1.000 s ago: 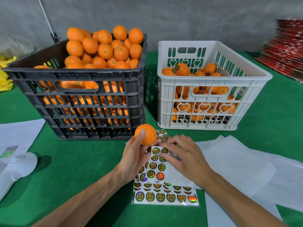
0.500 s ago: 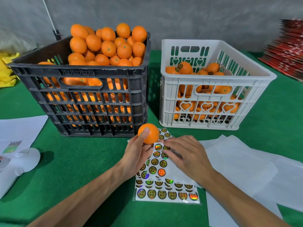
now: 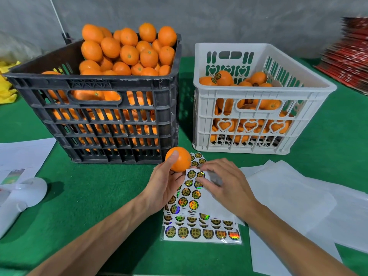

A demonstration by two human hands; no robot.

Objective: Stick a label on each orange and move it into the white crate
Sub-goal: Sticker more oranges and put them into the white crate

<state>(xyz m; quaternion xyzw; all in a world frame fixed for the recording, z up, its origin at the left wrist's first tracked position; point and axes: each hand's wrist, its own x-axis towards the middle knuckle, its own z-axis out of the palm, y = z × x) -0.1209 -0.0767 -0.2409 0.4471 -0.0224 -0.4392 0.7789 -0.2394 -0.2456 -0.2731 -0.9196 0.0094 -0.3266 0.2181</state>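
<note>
My left hand (image 3: pixel 163 186) grips an orange (image 3: pixel 180 159) just above the green table, in front of the black crate (image 3: pixel 103 116). That crate is heaped with unlabelled oranges (image 3: pixel 127 50). My right hand (image 3: pixel 225 186) rests on the top label sheet (image 3: pixel 191 196), fingertips curled at a round shiny label (image 3: pixel 200 174) near the sheet's upper edge. More label sheets (image 3: pixel 201 233) lie stacked underneath. The white crate (image 3: pixel 258 92) stands to the right, partly filled with oranges (image 3: pixel 225 77) that carry labels.
Used white backing sheets (image 3: pixel 294 196) lie spread to the right of the labels. A white bottle (image 3: pixel 18 200) and printed papers (image 3: pixel 22 154) are at the left. Red flat boxes (image 3: pixel 350 54) are stacked at the far right, yellow cloth (image 3: pixel 6 86) at the far left.
The view has shifted slightly. My right fingertips have slid along the upper part of the label sheet. My left hand still holds the orange in much the same place.
</note>
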